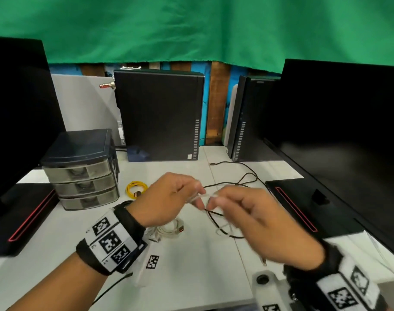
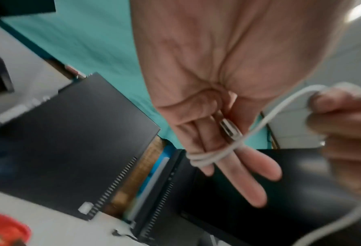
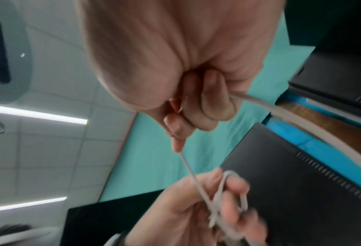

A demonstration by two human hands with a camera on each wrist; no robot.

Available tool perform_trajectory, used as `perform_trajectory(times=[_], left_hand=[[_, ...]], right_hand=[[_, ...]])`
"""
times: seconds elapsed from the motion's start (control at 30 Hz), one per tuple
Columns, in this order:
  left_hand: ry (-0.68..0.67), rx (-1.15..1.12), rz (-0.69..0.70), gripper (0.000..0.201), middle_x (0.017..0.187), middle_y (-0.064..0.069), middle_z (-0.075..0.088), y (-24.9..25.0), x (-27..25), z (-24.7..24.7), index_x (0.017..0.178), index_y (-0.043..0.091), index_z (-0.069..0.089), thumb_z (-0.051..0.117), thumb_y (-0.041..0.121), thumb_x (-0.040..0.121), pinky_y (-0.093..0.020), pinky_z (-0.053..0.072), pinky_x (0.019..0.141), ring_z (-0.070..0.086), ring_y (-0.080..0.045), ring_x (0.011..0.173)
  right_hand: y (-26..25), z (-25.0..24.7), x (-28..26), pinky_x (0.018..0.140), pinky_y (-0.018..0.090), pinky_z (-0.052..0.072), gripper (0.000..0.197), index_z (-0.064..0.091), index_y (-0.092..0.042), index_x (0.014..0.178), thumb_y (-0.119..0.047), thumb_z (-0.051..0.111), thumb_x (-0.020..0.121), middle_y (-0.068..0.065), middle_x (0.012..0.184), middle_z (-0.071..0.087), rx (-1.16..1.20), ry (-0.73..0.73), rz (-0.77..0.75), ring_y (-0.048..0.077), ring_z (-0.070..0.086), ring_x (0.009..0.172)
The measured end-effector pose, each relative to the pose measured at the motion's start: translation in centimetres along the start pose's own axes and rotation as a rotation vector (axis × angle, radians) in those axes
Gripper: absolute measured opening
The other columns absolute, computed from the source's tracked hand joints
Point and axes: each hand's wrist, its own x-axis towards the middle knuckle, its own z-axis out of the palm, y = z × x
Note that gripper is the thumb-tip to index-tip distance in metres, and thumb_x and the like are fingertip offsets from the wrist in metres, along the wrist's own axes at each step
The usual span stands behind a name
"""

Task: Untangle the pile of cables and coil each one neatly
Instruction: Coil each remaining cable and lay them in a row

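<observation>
Even, bright indoor light fills the head view; the two long white ceiling light strips [image 3: 36, 114] show in the right wrist view. Both dark glossy monitor screens [image 1: 339, 122] read nearly pure black. Straight edges bow toward the borders. Both wrist views are smeared by motion blur, and the nearest fingers [image 3: 234, 199] are soft.

No legible text, brand or number was found. The wristbands [image 1: 111, 241] bore black-and-white square code markers, and one more marker [image 1: 152, 262] stood beside them; small characters at the band's edge were too small to read.
</observation>
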Motion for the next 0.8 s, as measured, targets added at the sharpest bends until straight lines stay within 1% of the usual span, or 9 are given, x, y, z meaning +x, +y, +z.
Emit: perform_trajectory(times=[0.17, 0.27, 0.33, 0.37, 0.47, 0.57, 0.67, 0.73, 0.8], left_hand=[[-0.380, -0.448, -0.012, 0.035, 0.072, -0.003, 0.074, 3.4, -1.6, 1.0, 0.102, 0.011, 0.072, 0.043, 0.029, 0.105, -0.040, 0.048, 0.104, 0.072, -0.015, 0.082], [-0.238, -0.732, -0.016, 0.038, 0.063, 0.000, 0.065, 5.3, -2.1, 0.9, 0.102, 0.006, 0.071, 0.042, 0.030, 0.098, -0.036, 0.055, 0.094, 0.071, -0.020, 0.069], [-0.056, -0.860, -0.033, 0.039, 0.066, -0.002, 0.066, 5.7, -1.9, 0.8, 0.103, 0.003, 0.071, 0.044, 0.031, 0.094, -0.030, 0.057, 0.087, 0.073, -0.022, 0.076], [0.026, -0.894, -0.037, 0.039, 0.071, -0.003, 0.069, 5.5, -1.6, 0.6, 0.104, 0.003, 0.069, 0.044, 0.031, 0.094, -0.028, 0.057, 0.086, 0.074, -0.024, 0.083], [0.215, -0.683, -0.022, 0.035, 0.082, -0.002, 0.077, 3.8, -0.7, 0.3, 0.103, 0.008, 0.070, 0.040, 0.026, 0.104, -0.030, 0.051, 0.093, 0.074, -0.021, 0.098], [0.268, -0.196, 0.064, 0.043, 0.088, 0.005, 0.077, 1.9, -0.3, 0.5, 0.079, 0.017, 0.071, 0.039, 0.024, 0.107, -0.028, 0.045, 0.090, 0.068, -0.003, 0.103], [0.172, -0.019, 0.095, 0.044, 0.085, 0.010, 0.075, 0.7, -0.3, 1.0, 0.070, 0.025, 0.065, 0.041, 0.025, 0.107, -0.034, 0.050, 0.091, 0.066, 0.003, 0.104], [0.041, -0.053, 0.073, 0.042, 0.076, 0.007, 0.073, 1.1, -0.5, 1.4, 0.076, 0.027, 0.067, 0.039, 0.027, 0.108, -0.038, 0.049, 0.099, 0.068, -0.005, 0.090], [-0.080, -0.241, 0.047, 0.046, 0.065, 0.005, 0.068, 2.0, -0.9, 1.6, 0.086, 0.010, 0.071, 0.036, 0.028, 0.109, -0.043, 0.045, 0.106, 0.068, -0.014, 0.078]], right_hand=[[2.9, -3.2, 1.1, 0.049, 0.012, 0.032, 0.019, 0.073, -0.014, 0.087, -0.016, 0.058, 0.098, -0.014, 0.051, 0.048, 0.084, 0.369, 0.108, 0.002, 0.038, 0.047], [5.0, -2.3, 1.4, 0.052, 0.013, 0.036, 0.018, 0.077, -0.013, 0.092, -0.022, 0.061, 0.095, -0.002, 0.057, 0.056, 0.214, 0.301, 0.192, 0.003, 0.040, 0.051], [6.1, -0.4, 1.4, 0.060, 0.026, 0.041, 0.020, 0.079, -0.015, 0.094, -0.020, 0.060, 0.098, 0.022, 0.071, 0.059, 0.196, 0.211, 0.248, 0.013, 0.043, 0.058], [6.4, 0.8, 1.2, 0.060, 0.032, 0.039, 0.021, 0.079, -0.015, 0.093, -0.018, 0.059, 0.100, 0.021, 0.068, 0.055, 0.167, 0.157, 0.266, 0.016, 0.040, 0.058], [6.1, 4.0, 0.6, 0.060, 0.030, 0.034, 0.022, 0.077, -0.016, 0.096, -0.019, 0.056, 0.102, -0.008, 0.057, 0.045, 0.111, -0.070, 0.251, 0.017, 0.038, 0.059], [4.3, 4.1, 0.1, 0.059, 0.027, 0.035, 0.023, 0.074, -0.018, 0.098, -0.027, 0.053, 0.103, -0.012, 0.058, 0.042, 0.089, -0.165, 0.160, 0.010, 0.038, 0.057], [1.9, 1.6, 0.2, 0.054, 0.026, 0.034, 0.023, 0.072, -0.019, 0.096, -0.026, 0.052, 0.104, -0.009, 0.056, 0.042, 0.089, -0.117, 0.074, 0.013, 0.037, 0.052], [1.2, -0.2, 0.3, 0.054, 0.015, 0.035, 0.023, 0.073, -0.011, 0.095, -0.016, 0.052, 0.103, -0.012, 0.055, 0.051, 0.084, 0.000, 0.033, 0.002, 0.041, 0.050], [1.4, -1.6, 0.7, 0.052, 0.015, 0.033, 0.021, 0.074, -0.010, 0.090, -0.013, 0.055, 0.099, -0.006, 0.057, 0.054, 0.109, 0.144, 0.017, 0.004, 0.038, 0.051]])
